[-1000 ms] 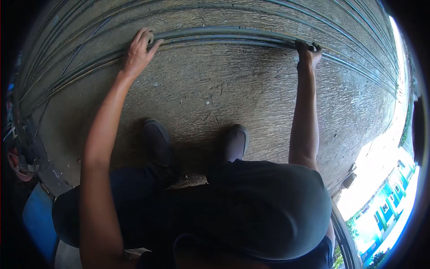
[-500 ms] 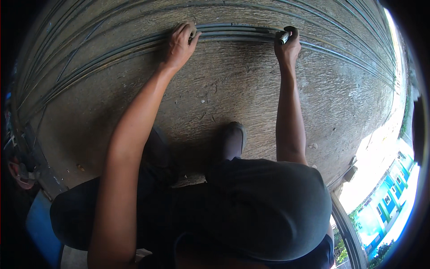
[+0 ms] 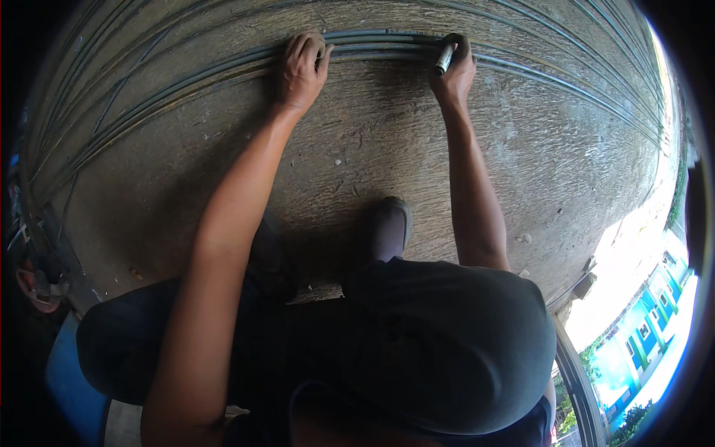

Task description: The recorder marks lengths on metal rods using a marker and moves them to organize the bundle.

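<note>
Far L edge: reddish item (image 3: 41, 289), kind unclear, blue panel (image 3: 71, 365) below it. Long thin rods (image 3: 372, 40) lie on the rough floor (image 3: 357, 141) across the top of view, running L to R, bowed by the lens; nearest ones bunched close, others spaced wider beyond. One thin dark rod (image 3: 119, 91) crosses the rest at an angle, L side. L hand (image 3: 300, 72) is on the near bunch: fingers curled over, thumb apart w/ a small gap, greyish bit showing there. Can't tell if it's gripping rods or just resting on them, view's too poor. R of that, dark trousers (image 3: 462, 350) and a dark shoe (image 3: 391, 223), well apart from the rods. R hand (image 3: 456, 74) is at the same bunch, fingers wrapped around a short pale tube (image 3: 445, 59), one end tipped toward the person. Far R: small block (image 3: 585, 285) on floor by the bright edge, blue-and-white bldg (image 3: 648, 328) outside.
</note>
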### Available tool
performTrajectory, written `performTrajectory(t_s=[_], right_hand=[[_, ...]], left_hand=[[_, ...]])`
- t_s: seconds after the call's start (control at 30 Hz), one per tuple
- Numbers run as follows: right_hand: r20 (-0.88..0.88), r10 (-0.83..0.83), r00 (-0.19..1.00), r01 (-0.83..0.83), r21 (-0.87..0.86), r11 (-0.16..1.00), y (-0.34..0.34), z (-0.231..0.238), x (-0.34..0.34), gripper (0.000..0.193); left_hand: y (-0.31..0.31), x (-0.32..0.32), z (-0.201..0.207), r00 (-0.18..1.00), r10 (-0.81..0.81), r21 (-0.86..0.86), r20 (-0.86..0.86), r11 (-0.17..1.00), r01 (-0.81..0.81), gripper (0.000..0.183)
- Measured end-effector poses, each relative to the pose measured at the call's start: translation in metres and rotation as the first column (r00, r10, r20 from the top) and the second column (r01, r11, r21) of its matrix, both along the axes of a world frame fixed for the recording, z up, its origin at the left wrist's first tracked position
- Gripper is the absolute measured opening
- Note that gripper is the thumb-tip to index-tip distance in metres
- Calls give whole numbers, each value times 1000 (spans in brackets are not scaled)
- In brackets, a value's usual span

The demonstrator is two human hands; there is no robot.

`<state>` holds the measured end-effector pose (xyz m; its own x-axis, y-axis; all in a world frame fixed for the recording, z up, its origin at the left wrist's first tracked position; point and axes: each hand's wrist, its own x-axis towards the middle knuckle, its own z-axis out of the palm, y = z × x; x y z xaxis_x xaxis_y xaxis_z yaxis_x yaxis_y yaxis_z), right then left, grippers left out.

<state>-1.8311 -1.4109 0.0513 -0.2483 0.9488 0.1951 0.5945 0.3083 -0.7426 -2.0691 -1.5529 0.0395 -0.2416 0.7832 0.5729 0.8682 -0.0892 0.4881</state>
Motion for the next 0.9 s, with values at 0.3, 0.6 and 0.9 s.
performTrajectory(t_s=[0.3,0.6,0.9], right_hand=[[-50,142,989,-141,11,990,-31,-2,-34,36],[-53,238,970,-234,69,970,-31,-17,-34,36],[9,141,990,-138,-169,976,-36,-16,-43,27]], left_hand=[[3,0,-2,1000,4,-14,-17,1000,-4,16],[49,21,-2,976,-136,-88,168,984,152,19],[68,36,-7,973,-43,-31,227,998,52,19]])
